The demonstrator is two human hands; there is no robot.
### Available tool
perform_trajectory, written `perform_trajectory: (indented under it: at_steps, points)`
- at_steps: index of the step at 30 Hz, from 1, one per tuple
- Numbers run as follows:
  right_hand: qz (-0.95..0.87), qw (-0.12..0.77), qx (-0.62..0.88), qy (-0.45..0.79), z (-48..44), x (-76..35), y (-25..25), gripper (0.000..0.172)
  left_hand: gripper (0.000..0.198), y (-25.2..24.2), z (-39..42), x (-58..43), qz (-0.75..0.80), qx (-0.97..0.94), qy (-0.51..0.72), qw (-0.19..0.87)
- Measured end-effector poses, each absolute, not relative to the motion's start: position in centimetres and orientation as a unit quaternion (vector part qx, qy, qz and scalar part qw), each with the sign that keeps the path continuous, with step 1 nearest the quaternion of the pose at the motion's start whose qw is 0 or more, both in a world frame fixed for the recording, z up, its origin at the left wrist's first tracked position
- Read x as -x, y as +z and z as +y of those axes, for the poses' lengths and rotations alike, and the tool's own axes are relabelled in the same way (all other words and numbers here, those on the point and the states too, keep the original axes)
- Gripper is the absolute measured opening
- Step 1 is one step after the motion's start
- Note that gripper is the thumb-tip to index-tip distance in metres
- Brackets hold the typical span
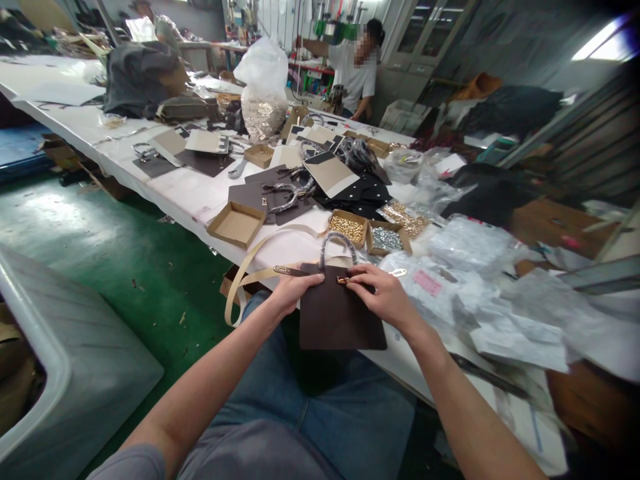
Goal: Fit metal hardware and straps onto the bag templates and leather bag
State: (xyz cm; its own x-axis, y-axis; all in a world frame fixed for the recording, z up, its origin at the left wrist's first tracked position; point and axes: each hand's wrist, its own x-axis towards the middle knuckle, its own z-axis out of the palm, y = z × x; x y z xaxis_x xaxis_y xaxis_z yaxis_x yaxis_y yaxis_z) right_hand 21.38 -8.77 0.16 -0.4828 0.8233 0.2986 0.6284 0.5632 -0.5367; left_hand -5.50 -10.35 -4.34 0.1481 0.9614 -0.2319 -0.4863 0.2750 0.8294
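Observation:
A dark brown bag panel (343,323) hangs partly over the table's front edge, above my lap. Its arched handle (338,238), wrapped in clear film, stands up at the top. My left hand (294,292) grips the panel's upper left edge, thumb on the front. A small gold clasp (342,281) sits near the panel's top middle, and the fingers of my right hand (384,293) are closed on it. Strap ends with metal plates stick out at both sides, the left plate (286,271) by my left hand. What lies behind the panel is hidden.
Beyond the panel stand cardboard trays of gold hardware (347,228) and silver hardware (386,239), and a bare cardboard tray (237,225). A beige strip (250,260) loops over the table edge. Plastic bags (470,243) crowd the right. A co-worker (357,77) is across the table.

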Motion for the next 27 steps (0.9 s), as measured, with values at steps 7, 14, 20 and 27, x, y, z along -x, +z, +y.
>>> perform_trajectory:
  at_steps: [7,14,20,27]
  points:
    - [-0.794,0.305,0.511,0.128,-7.0,-21.6,1.0,0.062,0.042,-2.2,-11.7,5.5,0.415,-0.406,0.541,0.609]
    - [-0.773,0.225,0.517,0.291,-7.7,-22.3,3.3,0.056,0.038,-0.2,-14.1,6.4,0.433,-0.46,0.535,0.561]
    - [-0.78,0.213,0.509,0.296,-11.4,-21.4,6.3,0.027,0.042,1.3,-16.1,6.2,0.507,-0.508,0.494,0.491]
    - [-0.8,0.241,0.454,0.309,-15.2,-20.2,6.2,0.011,0.042,1.6,-19.2,5.1,0.546,-0.51,0.524,0.409]
